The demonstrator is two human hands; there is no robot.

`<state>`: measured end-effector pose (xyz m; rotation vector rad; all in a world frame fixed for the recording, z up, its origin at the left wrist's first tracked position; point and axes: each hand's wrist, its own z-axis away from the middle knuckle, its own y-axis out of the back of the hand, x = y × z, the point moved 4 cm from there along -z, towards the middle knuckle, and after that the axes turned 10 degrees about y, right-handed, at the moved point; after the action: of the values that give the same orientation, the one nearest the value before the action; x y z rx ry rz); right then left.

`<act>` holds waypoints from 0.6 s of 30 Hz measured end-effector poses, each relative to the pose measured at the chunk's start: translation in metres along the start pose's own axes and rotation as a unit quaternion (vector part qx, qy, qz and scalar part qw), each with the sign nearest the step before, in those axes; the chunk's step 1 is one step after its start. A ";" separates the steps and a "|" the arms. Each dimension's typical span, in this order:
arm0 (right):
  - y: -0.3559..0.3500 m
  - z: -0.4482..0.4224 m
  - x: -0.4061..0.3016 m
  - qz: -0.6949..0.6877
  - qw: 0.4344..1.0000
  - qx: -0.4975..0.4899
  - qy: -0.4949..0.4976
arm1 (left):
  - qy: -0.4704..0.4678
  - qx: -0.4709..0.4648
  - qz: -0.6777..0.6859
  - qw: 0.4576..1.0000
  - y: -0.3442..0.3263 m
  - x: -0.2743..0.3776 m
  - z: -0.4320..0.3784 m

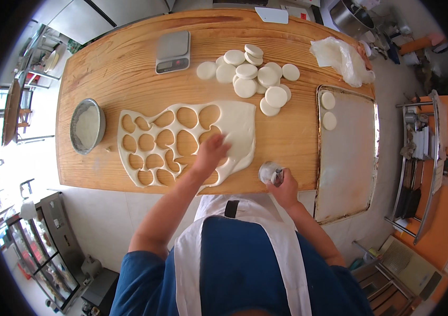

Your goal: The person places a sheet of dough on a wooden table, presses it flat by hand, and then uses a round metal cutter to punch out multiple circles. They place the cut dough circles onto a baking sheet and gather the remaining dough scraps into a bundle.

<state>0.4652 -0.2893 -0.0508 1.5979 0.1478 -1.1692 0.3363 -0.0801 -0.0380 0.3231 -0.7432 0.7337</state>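
Note:
A sheet of pale rolled dough [241, 130] lies on the wooden table, with rows of round holes cut through its left and middle parts. My left hand [211, 152] is over the sheet, beside its uncut right part. It is blurred with its fingers partly curled, and whether it pinches any dough cannot be made out. My right hand [285, 187] grips a round metal dough cutter [269, 172] by its handle near the table's front edge, to the right of the sheet. Several cut dough discs [276, 96] lie in a loose, overlapping heap beyond the sheet.
Beneath all this is a wooden table [129, 87]. A metal bowl of flour [87, 126] stands at the left, and a digital scale [173, 51] farther back. At the right, a baking tray [348, 158] with two dough discs overhangs the front edge. Behind it lies a plastic bag [342, 59].

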 end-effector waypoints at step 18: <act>-0.064 -0.188 -0.106 0.057 0.984 -0.150 0.082 | -0.037 0.435 -0.387 0.812 0.194 -0.106 0.046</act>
<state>0.4834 -0.0657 -0.0323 1.4125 0.3208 -0.8810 0.1237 -0.0175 -0.0780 1.4134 -0.2353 0.2203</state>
